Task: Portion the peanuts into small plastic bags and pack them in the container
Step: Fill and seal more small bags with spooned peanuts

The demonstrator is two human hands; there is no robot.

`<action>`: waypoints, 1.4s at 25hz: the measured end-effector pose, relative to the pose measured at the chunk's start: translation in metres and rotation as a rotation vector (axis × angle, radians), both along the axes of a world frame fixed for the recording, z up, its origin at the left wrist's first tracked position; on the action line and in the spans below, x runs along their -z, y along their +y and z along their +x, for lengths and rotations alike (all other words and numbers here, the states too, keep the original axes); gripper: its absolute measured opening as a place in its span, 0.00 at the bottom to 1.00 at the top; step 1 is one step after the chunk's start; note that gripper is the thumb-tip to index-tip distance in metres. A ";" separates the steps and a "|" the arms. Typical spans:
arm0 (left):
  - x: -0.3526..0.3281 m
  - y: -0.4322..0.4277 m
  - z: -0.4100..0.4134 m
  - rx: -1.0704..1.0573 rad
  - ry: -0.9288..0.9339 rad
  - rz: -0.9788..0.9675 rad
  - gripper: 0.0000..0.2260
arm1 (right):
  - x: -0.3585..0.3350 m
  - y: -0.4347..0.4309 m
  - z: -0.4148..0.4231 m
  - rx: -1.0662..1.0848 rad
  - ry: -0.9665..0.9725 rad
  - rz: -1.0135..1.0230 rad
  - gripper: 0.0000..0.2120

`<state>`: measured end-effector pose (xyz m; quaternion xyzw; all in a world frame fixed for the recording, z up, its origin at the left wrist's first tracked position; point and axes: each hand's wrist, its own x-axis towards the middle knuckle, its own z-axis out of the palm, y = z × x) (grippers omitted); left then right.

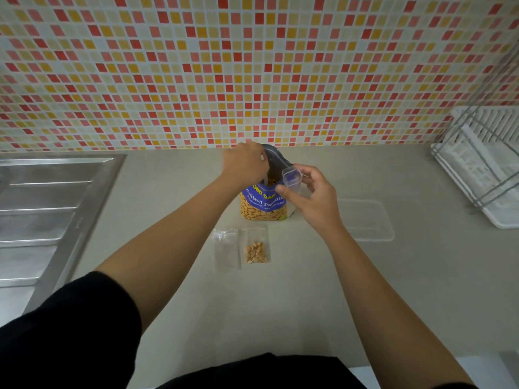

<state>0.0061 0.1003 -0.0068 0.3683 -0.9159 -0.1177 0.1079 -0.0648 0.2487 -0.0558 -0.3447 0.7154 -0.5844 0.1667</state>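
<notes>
A bag of peanuts [262,209] stands upright on the beige counter [280,304], at the far middle, close to the mosaic wall [252,66] of red, orange and cream tiles. Its blue front panel reads "Salted Peanu" in white, the end of the word covered by the right hand. Above it are yellow capitals cut off at both ends, roughly "ONG GAR". A smaller line of script beneath is too fine to read. Pale peanuts show through the clear lower part of the pack and at its open mouth. The left hand [245,162] grips the far-left top edge of the bag, fingers curled over the rim, with the grey inner lining showing just to its right. The right hand [314,197] holds a small clear plastic cup [292,178] between thumb and curled fingers, tilted, at the right side of the bag's opening. On the counter just nearer than the pack lie two small clear plastic bags side by side: the left bag [227,251] looks empty, and the right bag [256,247] holds a small heap of peanuts. A clear rectangular container [368,223] sits to the right of the peanut pack, apart from it. A steel sink drainboard [50,209] lies at the left, and a white dish rack [483,169] with wire rails at the far right. A black sleeve [70,318] covers the left upper arm.
</notes>
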 end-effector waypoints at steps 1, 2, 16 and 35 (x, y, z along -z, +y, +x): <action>0.000 0.000 0.000 -0.039 0.034 0.043 0.13 | -0.001 0.000 -0.001 -0.006 -0.004 0.004 0.26; 0.001 -0.002 0.000 -0.073 0.077 0.109 0.13 | -0.001 0.000 -0.001 -0.010 -0.010 0.007 0.26; -0.008 -0.036 0.033 -0.328 0.680 0.800 0.06 | -0.016 0.000 -0.012 0.173 0.066 -0.049 0.25; -0.036 -0.072 0.045 -0.472 0.859 0.952 0.05 | -0.030 -0.030 -0.010 0.125 0.417 0.231 0.29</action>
